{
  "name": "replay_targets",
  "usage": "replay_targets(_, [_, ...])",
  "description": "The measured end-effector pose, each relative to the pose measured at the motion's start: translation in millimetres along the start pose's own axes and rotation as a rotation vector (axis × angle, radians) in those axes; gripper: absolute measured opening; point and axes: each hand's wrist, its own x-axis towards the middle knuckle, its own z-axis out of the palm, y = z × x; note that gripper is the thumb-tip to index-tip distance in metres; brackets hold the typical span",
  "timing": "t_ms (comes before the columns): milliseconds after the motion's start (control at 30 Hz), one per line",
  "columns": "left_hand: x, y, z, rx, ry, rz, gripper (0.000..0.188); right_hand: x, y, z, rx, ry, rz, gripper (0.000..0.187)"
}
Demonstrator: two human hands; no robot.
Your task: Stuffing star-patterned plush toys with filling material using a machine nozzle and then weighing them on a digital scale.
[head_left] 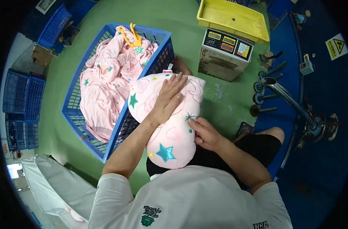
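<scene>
Pressing down on a stuffed pink cushion (170,126) that sits on the person's lap, its top end leaning against the blue basket (72,107). Left hand (167,100) lies flat on the upper face, fingers (177,84) spread and extended, not closed on anything. Right hand (205,133) is at the cushion's right edge, fingers (195,123) curled in and pinching the fabric near the seam by a small teal star.

Handling read: looks soft and light. The cover dents under the left palm, so the filling probably compresses and springs back. Cover is likely a plush knit, low slip, no fragile parts visible. No stiff point to hold; best grip looks like a pinch at the seam edge under the right fingers, or a two-hand clamp across the faces.

Beyond the left fingertips: the basket, heaped with limp pink covers (105,87) of the same star print. Past the right fingers: a weighing scale (225,53) on the green floor (181,23), with a yellow tray (231,19) behind.
</scene>
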Motion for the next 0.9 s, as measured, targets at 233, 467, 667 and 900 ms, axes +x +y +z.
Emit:
replay_targets(233, [-6, 3, 9, 0.228, -0.032, 0.017, 0.062, -46, -14, -24, -0.675, 0.173, -0.014, 0.014])
replay_targets(467, [13, 41, 45, 0.541, 0.140, 0.014, 0.062, -35, -81, 14, -1.025, 0.329, -0.919, 0.045])
replay_targets(667, [-9, 52, 27, -0.325, 0.826, 0.118, 0.053, 107, -53, 27, -1.308, 0.135, -0.745, 0.070])
replay_targets(900, [-90, -61, 10, -1.892, 0.483, -0.387, 0.060, 74, -12, 7, -1.700, -0.038, -0.685, 0.077])
